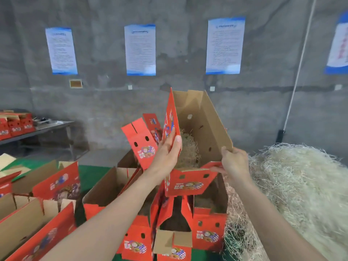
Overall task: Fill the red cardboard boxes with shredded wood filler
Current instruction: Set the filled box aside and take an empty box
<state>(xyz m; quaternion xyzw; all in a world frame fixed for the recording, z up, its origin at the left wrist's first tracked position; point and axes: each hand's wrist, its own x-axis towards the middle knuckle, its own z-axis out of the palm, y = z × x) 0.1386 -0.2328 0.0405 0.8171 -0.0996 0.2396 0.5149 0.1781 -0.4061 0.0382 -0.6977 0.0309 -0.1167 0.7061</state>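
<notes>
Left grip [167, 149] is clasping the red side panel of the raised box [199, 117], thumb over its edge. Right grip [234, 162] is pinching the near corner of the opposite brown wall. The box is hanging in the air over the other open boxes [111, 187], far end tilted up, with a wad of shredded wood filler [188, 149] bunching at its low near end. The main filler pile [301, 176] is lying just to the right.

Risks, as I'm reading it:
- Near end flap is drooping outward, so filler is likely to slide out.
- Both holds are on thin panels, so the walls may be flexing or creasing.
- Loose flaps may be snagging on the boxes below.

Writing: the box artwork [185, 185] is showing a colourful logo with characters too blurred to read. The wall posters [140, 49] are illegible.
</notes>
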